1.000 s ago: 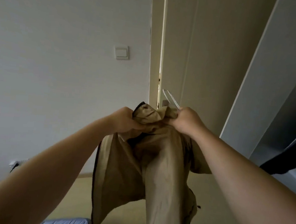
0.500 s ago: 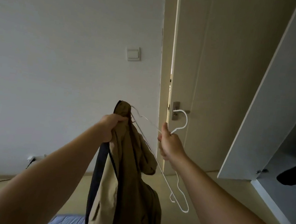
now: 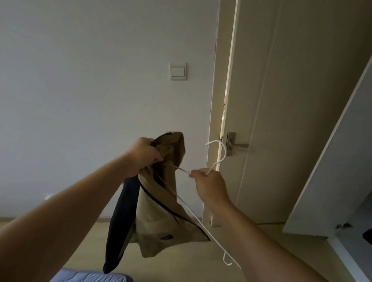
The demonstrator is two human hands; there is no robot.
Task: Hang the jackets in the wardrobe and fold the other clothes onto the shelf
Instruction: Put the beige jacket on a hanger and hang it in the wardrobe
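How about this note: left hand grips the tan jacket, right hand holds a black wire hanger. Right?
Wrong colour: the head view shows a white wire hanger in the right hand. The left hand does grip the tan jacket.

Single head-worn wide-angle view faces forward toward the door (image 3: 297, 106).

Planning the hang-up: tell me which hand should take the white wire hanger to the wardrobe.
Right. The right hand grips the white wire hanger just below its hook, and the open white wardrobe stands on that side. The left hand is busy gripping the bunched tan jacket.
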